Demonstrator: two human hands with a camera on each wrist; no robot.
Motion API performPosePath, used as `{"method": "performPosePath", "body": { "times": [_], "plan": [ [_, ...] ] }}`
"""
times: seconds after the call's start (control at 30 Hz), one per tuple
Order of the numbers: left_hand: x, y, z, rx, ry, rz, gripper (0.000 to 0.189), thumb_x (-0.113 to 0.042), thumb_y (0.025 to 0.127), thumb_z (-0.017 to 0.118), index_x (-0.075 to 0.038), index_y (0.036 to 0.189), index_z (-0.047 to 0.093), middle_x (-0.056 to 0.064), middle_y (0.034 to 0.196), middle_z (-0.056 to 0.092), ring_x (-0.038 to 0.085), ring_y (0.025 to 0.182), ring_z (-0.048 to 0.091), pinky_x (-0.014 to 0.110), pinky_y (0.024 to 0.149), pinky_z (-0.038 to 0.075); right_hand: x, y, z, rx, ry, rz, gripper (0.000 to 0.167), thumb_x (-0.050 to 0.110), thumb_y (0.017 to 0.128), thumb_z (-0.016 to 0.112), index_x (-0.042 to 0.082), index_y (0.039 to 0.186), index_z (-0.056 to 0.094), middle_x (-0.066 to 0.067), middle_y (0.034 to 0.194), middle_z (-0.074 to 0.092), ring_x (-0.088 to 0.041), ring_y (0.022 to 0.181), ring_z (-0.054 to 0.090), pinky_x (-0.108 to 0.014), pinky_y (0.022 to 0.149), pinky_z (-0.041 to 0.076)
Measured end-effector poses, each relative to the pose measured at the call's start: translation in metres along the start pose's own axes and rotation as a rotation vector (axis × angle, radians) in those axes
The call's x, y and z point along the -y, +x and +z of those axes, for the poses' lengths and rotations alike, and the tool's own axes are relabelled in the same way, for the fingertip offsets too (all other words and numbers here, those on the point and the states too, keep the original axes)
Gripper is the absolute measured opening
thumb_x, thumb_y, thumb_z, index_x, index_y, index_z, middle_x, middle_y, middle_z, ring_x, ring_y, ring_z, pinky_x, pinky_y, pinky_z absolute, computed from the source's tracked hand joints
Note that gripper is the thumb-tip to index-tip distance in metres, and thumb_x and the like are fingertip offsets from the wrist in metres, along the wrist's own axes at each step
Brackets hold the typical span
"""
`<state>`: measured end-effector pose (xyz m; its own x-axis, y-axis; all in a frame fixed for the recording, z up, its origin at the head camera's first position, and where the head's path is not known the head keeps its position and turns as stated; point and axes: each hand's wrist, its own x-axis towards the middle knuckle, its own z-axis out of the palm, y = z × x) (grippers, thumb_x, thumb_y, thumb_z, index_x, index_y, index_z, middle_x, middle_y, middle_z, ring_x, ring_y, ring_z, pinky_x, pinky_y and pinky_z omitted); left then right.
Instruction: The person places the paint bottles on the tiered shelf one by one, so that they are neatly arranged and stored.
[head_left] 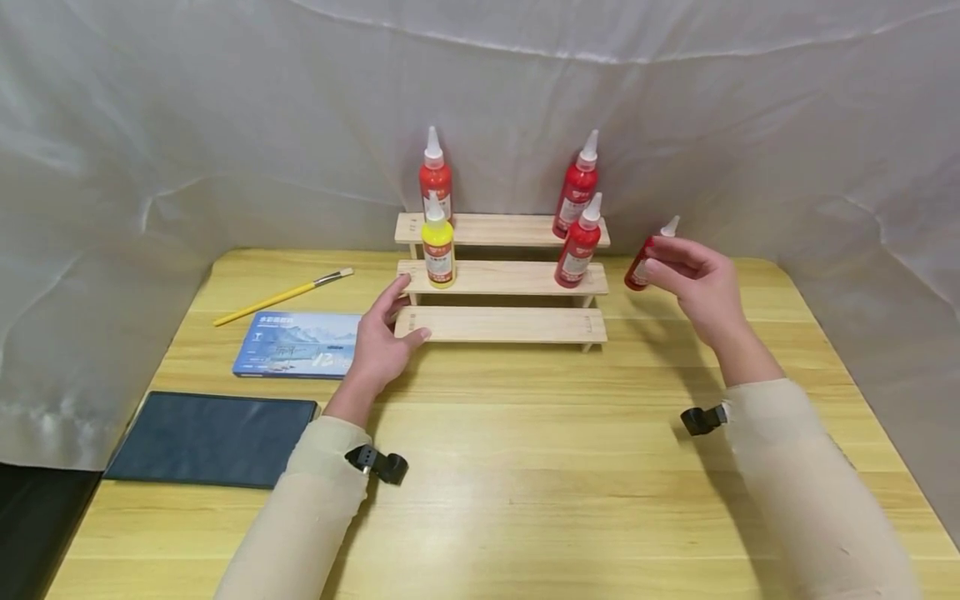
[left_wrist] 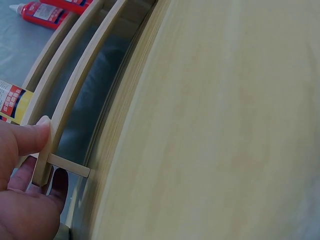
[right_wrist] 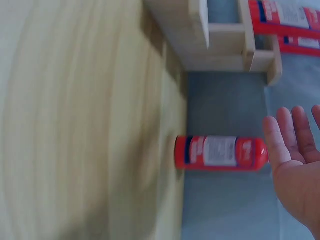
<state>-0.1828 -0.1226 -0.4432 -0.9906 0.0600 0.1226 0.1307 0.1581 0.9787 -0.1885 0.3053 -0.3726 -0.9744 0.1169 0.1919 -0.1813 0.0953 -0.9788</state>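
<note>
A three-tier wooden rack (head_left: 501, 325) stands at the back of the table. My left hand (head_left: 378, 354) grips its left end, thumb over the lowest shelf (left_wrist: 75, 95) and fingers beneath. On the top tier are an orange-red squeeze bottle (head_left: 436, 183) at left and a red one (head_left: 576, 198) at right. The middle tier bears a yellow squeeze bottle (head_left: 439, 257) and another red one (head_left: 577, 257). Right of the rack, a red squeeze bottle (right_wrist: 220, 152) stands upright on the table. Beside its upper part is my right hand (head_left: 701, 287), its fingers extended in the right wrist view.
Left of the rack lie a yellow-handled paintbrush (head_left: 288, 294), a blue flat box (head_left: 296, 343) with a mountain picture, and a dark flat case (head_left: 213, 437). A grey cloth (head_left: 510, 100) hangs behind and at the sides of the wooden table (head_left: 525, 483).
</note>
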Motion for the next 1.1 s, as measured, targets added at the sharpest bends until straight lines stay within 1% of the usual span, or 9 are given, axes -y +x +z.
{"method": "performPosePath", "body": {
  "times": [0.1,0.2,0.33,0.47,0.53,0.6,0.87,0.97,1.1],
  "plan": [
    [-0.013,-0.004,0.000,0.007,-0.003,-0.003,0.084,0.019,0.080,0.072,-0.009,0.153,0.041,0.019,0.143,0.050,0.034,0.131,0.047,0.040,0.113,0.033,-0.005,-0.001,-0.012,-0.012,0.008,0.009,0.046,0.003,0.086,0.078,-0.005,0.129,0.064,-0.008,0.114,0.070,-0.014,0.098,0.067,-0.019,0.079,0.055],
    [-0.015,-0.004,0.000,0.009,-0.002,-0.006,0.083,0.020,0.080,0.071,-0.006,0.153,0.040,0.021,0.143,0.049,0.036,0.131,0.046,0.043,0.113,0.033,-0.007,0.000,-0.021,-0.027,0.017,0.011,0.046,0.005,0.086,0.078,-0.007,0.128,0.063,-0.010,0.114,0.069,-0.015,0.097,0.067,-0.020,0.077,0.056],
    [0.004,0.002,0.000,-0.001,-0.018,-0.009,0.087,0.019,0.080,0.073,-0.014,0.153,0.041,0.016,0.142,0.051,0.030,0.130,0.048,0.039,0.112,0.035,-0.008,0.007,-0.030,-0.062,0.056,0.008,0.044,0.003,0.086,0.078,-0.008,0.126,0.063,-0.010,0.112,0.070,-0.015,0.094,0.067,-0.022,0.077,0.057],
    [0.006,0.003,0.000,-0.007,-0.019,-0.011,0.087,0.017,0.080,0.074,-0.019,0.153,0.044,0.013,0.140,0.054,0.026,0.129,0.049,0.037,0.110,0.037,-0.009,0.015,-0.034,-0.105,0.097,0.021,0.045,0.001,0.084,0.079,-0.009,0.125,0.063,-0.011,0.110,0.070,-0.016,0.093,0.067,-0.023,0.078,0.057],
    [0.006,0.003,0.000,-0.007,-0.013,-0.008,0.087,0.017,0.080,0.074,-0.020,0.152,0.044,0.012,0.140,0.054,0.025,0.128,0.050,0.036,0.110,0.037,-0.010,0.019,-0.036,-0.128,0.076,0.043,0.047,0.004,0.083,0.081,-0.008,0.125,0.064,-0.009,0.109,0.071,-0.015,0.094,0.067,-0.021,0.077,0.056],
    [0.006,0.002,0.000,-0.009,-0.007,-0.006,0.087,0.017,0.080,0.074,-0.020,0.152,0.045,0.011,0.140,0.054,0.024,0.127,0.050,0.036,0.110,0.037,-0.011,0.023,-0.037,-0.140,0.029,0.074,0.049,0.008,0.083,0.083,-0.005,0.126,0.065,-0.006,0.110,0.071,-0.014,0.096,0.066,-0.018,0.077,0.055],
    [0.006,0.002,0.000,-0.010,0.003,-0.010,0.086,0.016,0.080,0.075,-0.021,0.151,0.046,0.010,0.139,0.055,0.022,0.126,0.051,0.035,0.109,0.038,-0.020,0.041,-0.035,-0.150,-0.228,0.184,0.052,0.026,0.084,0.082,0.008,0.131,0.068,0.005,0.111,0.070,-0.010,0.101,0.062,-0.013,0.075,0.052],
    [0.006,0.002,0.000,-0.008,0.010,-0.014,0.086,0.015,0.080,0.076,-0.022,0.152,0.045,0.009,0.139,0.055,0.022,0.127,0.051,0.035,0.111,0.036,-0.023,0.046,-0.033,-0.148,-0.270,0.212,0.055,0.029,0.085,0.082,0.008,0.133,0.066,0.007,0.111,0.069,-0.009,0.101,0.061,-0.013,0.076,0.052],
    [0.005,0.002,-0.001,-0.006,0.017,-0.028,0.086,0.013,0.080,0.076,-0.023,0.152,0.045,0.008,0.142,0.053,0.021,0.128,0.050,0.034,0.113,0.033,-0.026,0.050,-0.030,-0.142,-0.309,0.223,0.056,0.030,0.085,0.081,0.006,0.133,0.065,0.009,0.106,0.068,-0.007,0.097,0.062,-0.013,0.075,0.052]
  ]
}}
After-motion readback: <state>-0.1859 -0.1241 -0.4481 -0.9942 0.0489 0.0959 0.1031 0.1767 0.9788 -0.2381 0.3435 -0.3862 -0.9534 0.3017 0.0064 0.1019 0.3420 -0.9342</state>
